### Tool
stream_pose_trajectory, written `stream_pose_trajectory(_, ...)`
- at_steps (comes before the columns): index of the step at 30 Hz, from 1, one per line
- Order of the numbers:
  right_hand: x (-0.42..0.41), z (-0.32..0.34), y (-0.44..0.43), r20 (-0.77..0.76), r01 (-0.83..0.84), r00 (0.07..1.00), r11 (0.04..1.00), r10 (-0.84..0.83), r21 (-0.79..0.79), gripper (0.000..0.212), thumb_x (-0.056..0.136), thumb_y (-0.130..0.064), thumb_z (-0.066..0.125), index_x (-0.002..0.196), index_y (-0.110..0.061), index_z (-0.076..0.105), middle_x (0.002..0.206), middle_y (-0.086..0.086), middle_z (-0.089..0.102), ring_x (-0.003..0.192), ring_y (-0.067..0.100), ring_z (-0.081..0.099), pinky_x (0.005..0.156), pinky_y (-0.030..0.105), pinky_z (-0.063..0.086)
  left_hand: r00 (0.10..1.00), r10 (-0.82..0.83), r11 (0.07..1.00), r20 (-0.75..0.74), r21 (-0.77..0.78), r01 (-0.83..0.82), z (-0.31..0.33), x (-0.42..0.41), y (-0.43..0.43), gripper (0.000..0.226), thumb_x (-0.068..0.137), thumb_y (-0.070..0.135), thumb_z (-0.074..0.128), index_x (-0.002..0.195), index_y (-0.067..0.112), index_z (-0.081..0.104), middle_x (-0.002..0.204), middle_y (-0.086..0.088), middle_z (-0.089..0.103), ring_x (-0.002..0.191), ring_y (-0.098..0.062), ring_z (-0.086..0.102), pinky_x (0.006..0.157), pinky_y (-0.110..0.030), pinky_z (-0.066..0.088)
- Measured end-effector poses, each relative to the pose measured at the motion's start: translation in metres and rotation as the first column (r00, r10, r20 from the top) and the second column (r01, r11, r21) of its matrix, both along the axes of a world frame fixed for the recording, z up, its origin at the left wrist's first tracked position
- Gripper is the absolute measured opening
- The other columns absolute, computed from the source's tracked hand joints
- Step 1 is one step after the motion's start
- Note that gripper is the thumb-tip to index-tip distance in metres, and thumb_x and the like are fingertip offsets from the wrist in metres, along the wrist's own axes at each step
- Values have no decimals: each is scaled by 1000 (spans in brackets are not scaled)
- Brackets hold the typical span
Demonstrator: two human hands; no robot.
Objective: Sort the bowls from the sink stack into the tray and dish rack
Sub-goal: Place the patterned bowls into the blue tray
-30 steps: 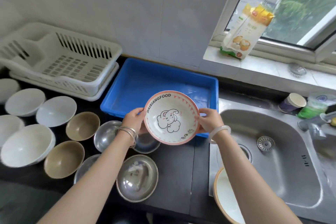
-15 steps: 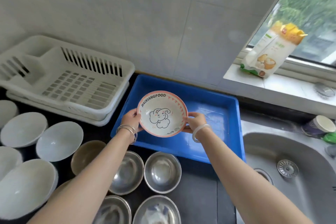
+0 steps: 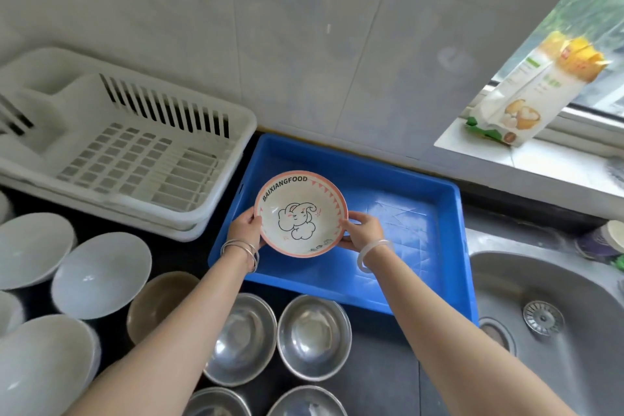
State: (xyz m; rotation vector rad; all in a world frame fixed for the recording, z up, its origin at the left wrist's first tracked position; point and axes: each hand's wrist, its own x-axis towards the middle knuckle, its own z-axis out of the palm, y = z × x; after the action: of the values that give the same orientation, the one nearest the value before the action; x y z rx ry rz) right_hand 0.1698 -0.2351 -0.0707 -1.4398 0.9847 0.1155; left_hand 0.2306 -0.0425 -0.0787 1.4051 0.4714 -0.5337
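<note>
**While the bowl (image 3: 300,214) hangs over the tray (image 3: 422,199), bring it down level**

As the head view looks down, your left hand (image 3: 243,230) grips the bowl's left rim and your right hand (image 3: 363,231) grips the right rim. The fingers of each are curled round the edge, and neither hand holds anything else. The bowl, with its cartoon elephant, is tipped toward you over the tray's near left part. Whether its base touches the tray floor cannot be told from here.

Level the bowl before you lower it, so the foot lands flat and not on one edge. Place it close to the left wall, which probably leaves the bare floor on the right for later bowls. Loosen both hands together only once the weight rests; a glazed rim may be slippery.

Draw your arms back high, since the steel bowls (image 3: 314,336) sit just beside the tray's near edge under your forearms. The dish rack (image 3: 135,152) stands left of the tray, and the sink (image 3: 574,331) lies to its right.
</note>
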Motion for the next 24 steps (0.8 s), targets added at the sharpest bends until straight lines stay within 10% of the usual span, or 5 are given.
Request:
stream_pose_trajectory(9,-30,-8,12,125,46,986,901,-110,431,31,95,-11,50,125,-4,53,100,14,66,62,20,71,57,19,57,967,72,984,-243,-144,-109,-2,-14,-1,42,91,-8,39,130,6,48,130,-23,52,115,-39,53,95,-53,46)
stream_pose_trajectory(24,18,-7,29,105,191,960,877,-261,440,37,95,-10,50,131,-3,48,100,15,66,67,22,71,57,23,60,952,237,927,-196,-247,-281,6,-2,-20,37,95,10,46,131,3,47,132,-22,52,122,-34,51,97,-35,45)
